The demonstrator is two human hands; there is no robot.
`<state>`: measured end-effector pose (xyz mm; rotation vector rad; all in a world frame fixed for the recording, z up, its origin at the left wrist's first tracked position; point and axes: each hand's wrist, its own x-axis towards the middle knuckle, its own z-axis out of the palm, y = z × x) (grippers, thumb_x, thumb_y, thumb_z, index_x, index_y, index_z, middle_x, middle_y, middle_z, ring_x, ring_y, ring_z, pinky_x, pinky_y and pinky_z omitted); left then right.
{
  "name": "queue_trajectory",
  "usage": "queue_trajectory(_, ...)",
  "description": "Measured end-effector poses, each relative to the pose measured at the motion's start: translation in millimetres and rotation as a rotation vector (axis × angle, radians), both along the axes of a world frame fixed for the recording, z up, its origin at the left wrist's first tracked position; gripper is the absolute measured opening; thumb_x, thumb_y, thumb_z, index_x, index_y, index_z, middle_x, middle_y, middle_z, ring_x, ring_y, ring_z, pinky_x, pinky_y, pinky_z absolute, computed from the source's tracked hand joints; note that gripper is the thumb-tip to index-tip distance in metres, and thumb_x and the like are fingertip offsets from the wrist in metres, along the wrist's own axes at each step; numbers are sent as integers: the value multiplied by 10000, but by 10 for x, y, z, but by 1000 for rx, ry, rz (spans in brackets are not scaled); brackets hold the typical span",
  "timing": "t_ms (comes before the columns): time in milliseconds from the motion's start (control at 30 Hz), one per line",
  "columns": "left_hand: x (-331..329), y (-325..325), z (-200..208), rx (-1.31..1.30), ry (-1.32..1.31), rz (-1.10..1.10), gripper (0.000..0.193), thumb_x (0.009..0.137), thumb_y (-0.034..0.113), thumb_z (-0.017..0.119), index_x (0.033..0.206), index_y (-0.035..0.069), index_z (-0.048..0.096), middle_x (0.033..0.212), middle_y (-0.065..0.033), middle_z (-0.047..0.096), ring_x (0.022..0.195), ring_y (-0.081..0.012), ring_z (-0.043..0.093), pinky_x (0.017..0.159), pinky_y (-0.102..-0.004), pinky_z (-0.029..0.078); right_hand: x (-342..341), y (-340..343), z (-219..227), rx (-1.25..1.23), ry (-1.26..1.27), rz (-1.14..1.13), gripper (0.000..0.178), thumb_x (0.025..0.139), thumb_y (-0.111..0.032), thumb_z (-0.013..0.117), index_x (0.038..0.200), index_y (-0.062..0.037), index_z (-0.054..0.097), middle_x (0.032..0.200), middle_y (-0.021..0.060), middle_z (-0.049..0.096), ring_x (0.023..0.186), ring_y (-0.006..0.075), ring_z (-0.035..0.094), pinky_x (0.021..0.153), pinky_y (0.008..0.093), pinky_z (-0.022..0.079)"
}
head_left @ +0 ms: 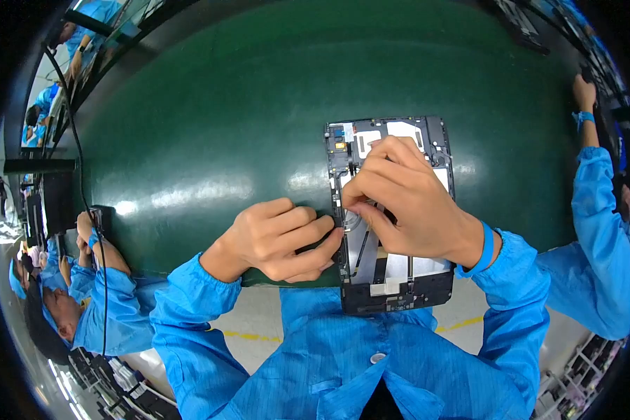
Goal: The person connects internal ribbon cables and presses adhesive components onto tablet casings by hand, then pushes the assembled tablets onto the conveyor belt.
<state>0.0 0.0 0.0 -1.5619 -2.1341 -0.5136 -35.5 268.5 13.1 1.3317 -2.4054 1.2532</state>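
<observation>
An opened tablet (432, 294), back off and inner parts bared, lies lengthwise before me. Black frame, white and silver panels and thin dark cables show inside; its near end juts past the table edge. My right hand (416, 203) is over the middle of it, thumb and forefinger pinched together near the left side. Whatever they grip is too small or hidden to name. To the left, my left hand (276, 241) has its fingers curled, with a fingertip touching the tablet's left edge. Its own grip is partly hidden by the fingers. A blue band circles my right wrist.
The green table (231, 126) spreads ahead and to both sides. A black cable (80, 154) hangs at the left beside a dark stand. Co-workers in blue sit at the left (112, 308) and right (595, 231). A dark rack edge (521, 31) runs along the far right.
</observation>
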Motion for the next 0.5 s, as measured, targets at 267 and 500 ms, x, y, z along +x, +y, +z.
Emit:
queue_trajectory(267, -83, 27, -24, 27, -12, 20, 282, 815, 225, 785, 1051, 73, 819, 1015, -68, 757, 802, -175, 671, 603, -294, 464, -119, -29, -58, -34, -9, 19, 181, 848, -19, 802, 946, -106, 678, 918, 41, 643, 977, 293, 582, 904, 429, 442)
queue_trajectory(500, -110, -12, -46, 2, -6, 17, 281, 814, 216, 797, 1057, 76, 816, 1015, -61, 755, 822, -180, 679, 612, -291, 469, -152, -64, -73, -56, -16, 33, 183, 851, -37, 816, 949, -113, 682, 917, 35, 652, 970, 285, 582, 898, 425, 436)
